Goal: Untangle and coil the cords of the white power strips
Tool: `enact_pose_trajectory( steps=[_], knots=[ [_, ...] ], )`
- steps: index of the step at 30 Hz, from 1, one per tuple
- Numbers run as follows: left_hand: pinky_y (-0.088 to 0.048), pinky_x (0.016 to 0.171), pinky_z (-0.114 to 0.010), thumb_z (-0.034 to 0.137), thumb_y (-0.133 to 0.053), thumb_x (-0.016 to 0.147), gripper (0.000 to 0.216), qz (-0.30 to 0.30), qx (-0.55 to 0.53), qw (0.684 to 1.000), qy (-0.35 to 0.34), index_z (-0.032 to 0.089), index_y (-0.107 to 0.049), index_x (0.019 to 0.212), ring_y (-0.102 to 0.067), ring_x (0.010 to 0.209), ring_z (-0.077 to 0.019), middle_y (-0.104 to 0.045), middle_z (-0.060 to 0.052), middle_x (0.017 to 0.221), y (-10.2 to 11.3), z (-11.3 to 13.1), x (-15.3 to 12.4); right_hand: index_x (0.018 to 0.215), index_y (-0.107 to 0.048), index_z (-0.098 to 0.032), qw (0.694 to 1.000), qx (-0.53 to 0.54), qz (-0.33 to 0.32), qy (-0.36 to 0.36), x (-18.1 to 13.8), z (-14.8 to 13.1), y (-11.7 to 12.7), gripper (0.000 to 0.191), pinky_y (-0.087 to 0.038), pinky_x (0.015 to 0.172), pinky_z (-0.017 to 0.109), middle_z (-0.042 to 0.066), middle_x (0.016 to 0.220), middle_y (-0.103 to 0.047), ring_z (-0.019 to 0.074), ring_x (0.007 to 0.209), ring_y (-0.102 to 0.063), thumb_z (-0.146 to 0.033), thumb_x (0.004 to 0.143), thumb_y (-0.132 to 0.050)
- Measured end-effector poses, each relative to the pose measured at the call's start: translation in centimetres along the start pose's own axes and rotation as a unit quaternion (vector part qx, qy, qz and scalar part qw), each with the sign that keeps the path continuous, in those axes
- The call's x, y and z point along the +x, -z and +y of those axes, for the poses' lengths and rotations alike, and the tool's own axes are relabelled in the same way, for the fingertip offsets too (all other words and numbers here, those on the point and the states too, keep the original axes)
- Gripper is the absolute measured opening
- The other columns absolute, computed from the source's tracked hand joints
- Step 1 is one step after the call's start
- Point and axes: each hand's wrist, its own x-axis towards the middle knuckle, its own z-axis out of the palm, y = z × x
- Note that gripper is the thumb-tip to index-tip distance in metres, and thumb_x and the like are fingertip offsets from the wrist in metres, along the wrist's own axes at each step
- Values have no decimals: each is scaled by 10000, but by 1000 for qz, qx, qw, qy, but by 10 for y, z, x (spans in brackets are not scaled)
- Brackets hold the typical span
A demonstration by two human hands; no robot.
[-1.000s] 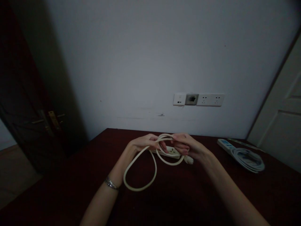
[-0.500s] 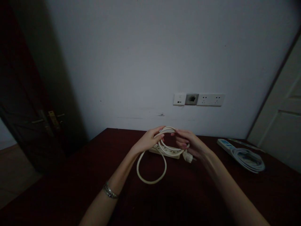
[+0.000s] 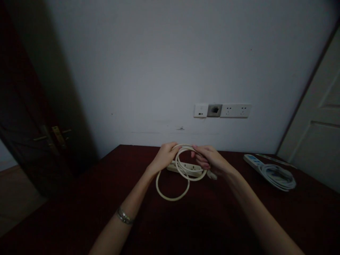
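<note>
Loops of a white power cord (image 3: 172,199) hang between my two hands above the dark red table. My left hand (image 3: 167,155) is closed on the cord at the left side of the coil. On the right, my right hand (image 3: 208,157) pinches the top of the loops, its other fingers curled. One larger loop droops below my left hand. Behind the coil lies a white power strip (image 3: 195,167), partly covered by the cord and my hands. The cord's plug (image 3: 211,175) shows just below my right hand, partly hidden.
A second power strip (image 3: 253,161) with blue-marked sockets lies at the table's right, its grey-white cord coil (image 3: 280,178) beside it. Wall sockets (image 3: 235,111) sit above the table (image 3: 127,159). A dark door (image 3: 29,134) stands at the left, a pale door (image 3: 316,134) at the right.
My left hand has moved slightly left and the coil between my hands has opened into rounder loops. The plug is now more hidden behind my right hand. The view has shifted slightly.
</note>
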Motion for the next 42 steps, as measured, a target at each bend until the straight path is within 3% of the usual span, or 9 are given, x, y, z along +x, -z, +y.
enact_pose_trajectory(
  steps=[2,6,8,10,13,19,26,35,42],
  knots=[
    [-451,640,-277,375,-545,783,260,-19,-209,974,89,129,-595,719,-562,581,-139,-611,-33,636,-6,-7,5,613,-544,-139,999,27,22,15,5,3,-4,393,-131,292,138,-109,366,-247,6,298,-194,-505,736,-619],
    [-489,693,-349,410,-525,770,337,-115,-497,838,193,85,-607,747,-613,586,-182,-620,-75,606,-11,-16,9,600,-511,-150,991,116,54,30,10,6,-5,400,-120,286,124,-116,363,-241,4,297,-190,-509,694,-661],
    [-492,689,-358,421,-525,778,357,-155,-544,803,186,75,-614,780,-626,608,-196,-628,-84,619,-12,-17,8,594,-501,-151,986,151,67,34,11,7,-3,398,-123,283,117,-119,358,-240,2,298,-187,-495,676,-686],
    [-490,674,-341,332,-571,771,263,-166,-543,804,177,73,-612,791,-631,614,-191,-646,-95,654,-15,-15,6,585,-490,-152,981,175,72,39,11,8,-1,392,-131,281,110,-121,353,-243,-2,298,-185,-462,653,-719],
    [-483,657,-307,213,-552,797,180,-113,-551,802,199,101,-563,657,-606,539,-151,-605,-56,548,-26,-8,3,599,-486,-153,973,218,68,42,12,9,-1,364,-147,278,98,-122,359,-258,-5,303,-187,-401,637,-750],
    [-430,528,-190,392,-414,911,421,-37,-676,707,205,145,-463,573,-280,290,-21,-280,99,333,-41,3,-1,641,-482,-160,951,309,24,-6,14,11,-1,283,-205,293,98,-122,372,-275,7,324,-206,-305,678,-722],
    [-196,308,-167,561,-272,893,546,7,-581,787,208,176,-382,521,-129,235,-33,-201,91,294,-44,0,1,532,-365,-187,975,209,76,-24,15,15,-13,411,-116,277,133,-121,342,-212,8,295,-126,-418,732,-640],
    [-326,319,-191,553,-351,853,451,35,-410,898,157,181,-424,609,-223,227,-45,-261,105,317,-43,5,-2,599,-362,-202,993,71,97,-9,11,14,-20,455,-102,286,129,-126,382,-225,8,292,-158,-575,711,-599],
    [-443,401,-230,428,-498,809,293,21,-302,943,140,142,-524,750,-550,396,-122,-565,9,530,-27,-7,3,627,-413,-185,995,73,48,-40,8,10,-5,399,-72,294,126,-131,395,-218,-1,310,-124,-505,708,-638]
  ],
)
